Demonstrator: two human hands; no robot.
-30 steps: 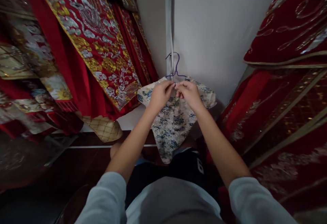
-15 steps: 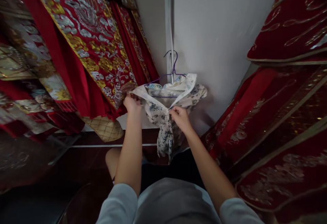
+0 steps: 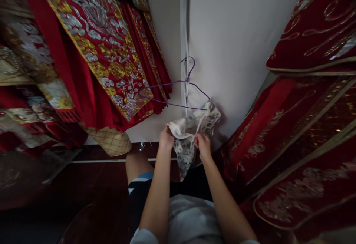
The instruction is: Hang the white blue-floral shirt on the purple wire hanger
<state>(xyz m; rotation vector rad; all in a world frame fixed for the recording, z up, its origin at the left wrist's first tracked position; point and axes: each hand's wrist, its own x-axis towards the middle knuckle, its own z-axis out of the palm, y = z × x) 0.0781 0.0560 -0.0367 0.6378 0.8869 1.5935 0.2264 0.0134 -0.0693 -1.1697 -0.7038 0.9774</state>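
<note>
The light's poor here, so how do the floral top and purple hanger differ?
The top is pale with dark flowers; the hanger is plain purple. The top is bunched, soft cloth; the hanger is a thin frame. The left hand and right hand hold the top; neither holds the hanger. They touch at one hanger end.

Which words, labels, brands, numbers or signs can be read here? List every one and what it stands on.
None: no text can be read.
The floral garment and red embroidered panel show patterns, with no legible lettering.
The purple hanger shows no marking.
The dark shorts show blue and white bands only.
</note>
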